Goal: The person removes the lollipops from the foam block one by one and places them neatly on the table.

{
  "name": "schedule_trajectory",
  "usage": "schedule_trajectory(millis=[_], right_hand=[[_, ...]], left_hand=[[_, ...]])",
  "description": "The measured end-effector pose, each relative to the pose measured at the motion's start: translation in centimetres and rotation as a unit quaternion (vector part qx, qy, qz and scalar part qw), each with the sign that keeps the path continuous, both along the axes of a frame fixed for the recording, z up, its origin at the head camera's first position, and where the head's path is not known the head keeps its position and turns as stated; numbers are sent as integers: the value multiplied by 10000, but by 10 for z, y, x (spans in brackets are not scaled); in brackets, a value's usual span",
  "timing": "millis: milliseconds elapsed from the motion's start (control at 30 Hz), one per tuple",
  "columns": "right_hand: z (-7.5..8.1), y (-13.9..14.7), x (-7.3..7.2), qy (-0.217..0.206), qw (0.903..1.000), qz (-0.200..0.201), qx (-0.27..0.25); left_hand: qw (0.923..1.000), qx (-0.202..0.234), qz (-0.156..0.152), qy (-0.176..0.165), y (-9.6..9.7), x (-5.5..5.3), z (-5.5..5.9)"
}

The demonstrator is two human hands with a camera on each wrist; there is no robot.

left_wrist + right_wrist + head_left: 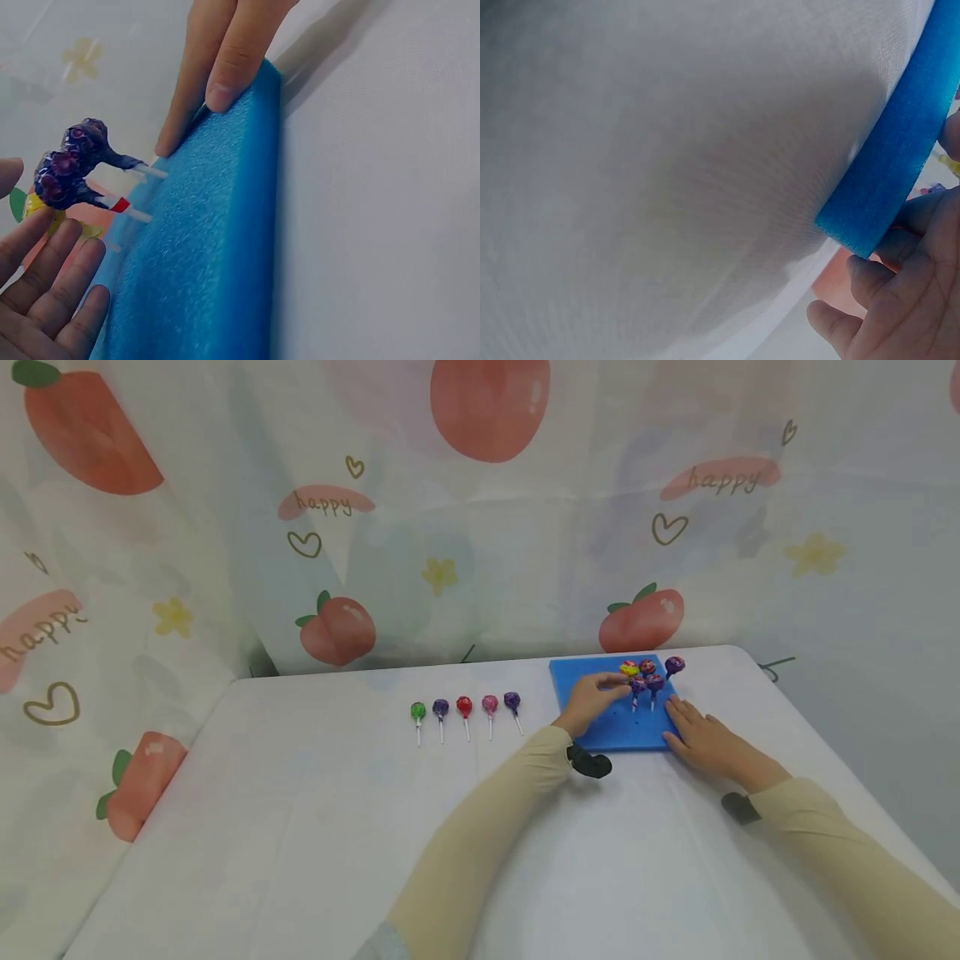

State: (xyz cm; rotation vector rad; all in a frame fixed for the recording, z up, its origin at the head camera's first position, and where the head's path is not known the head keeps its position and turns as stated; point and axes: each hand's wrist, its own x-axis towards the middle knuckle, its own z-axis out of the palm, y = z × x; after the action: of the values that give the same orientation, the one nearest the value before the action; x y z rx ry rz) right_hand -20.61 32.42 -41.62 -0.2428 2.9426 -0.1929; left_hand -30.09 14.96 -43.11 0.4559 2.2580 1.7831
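A blue foam board (615, 735) lies on the table at the right, with several wrapped lollipops standing upright in it by their sticks. My left hand (591, 700) reaches over the board, its fingers extended beside a purple lollipop (61, 180) and a yellow lollipop (628, 668). In the left wrist view its fingertips overlap the yellow wrapper, and the thumb stands apart from the fingers. My right hand (708, 743) rests at the board's right edge, fingers straight against it. Another purple lollipop (675, 666) leans at the board's far right corner.
Left of the board, a row of several lollipops lies on the white table, among them a green lollipop (417, 712), a red lollipop (464, 706) and a pink lollipop (490, 704). A patterned curtain (487, 543) hangs behind the table. Small holes dot the board's front part.
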Motion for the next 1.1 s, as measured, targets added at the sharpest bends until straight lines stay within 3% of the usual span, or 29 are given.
schedule_trajectory(millis=[667, 833, 1100], right_hand=[[-2, 2, -1, 185, 9998, 118, 41], [-3, 2, -1, 200, 9997, 119, 44], [-2, 3, -1, 189, 9997, 143, 25]], left_hand=[[9989, -369, 261, -78, 26, 11, 2], [9992, -324, 200, -71, 26, 12, 0], [9999, 111, -94, -25, 22, 10, -4]])
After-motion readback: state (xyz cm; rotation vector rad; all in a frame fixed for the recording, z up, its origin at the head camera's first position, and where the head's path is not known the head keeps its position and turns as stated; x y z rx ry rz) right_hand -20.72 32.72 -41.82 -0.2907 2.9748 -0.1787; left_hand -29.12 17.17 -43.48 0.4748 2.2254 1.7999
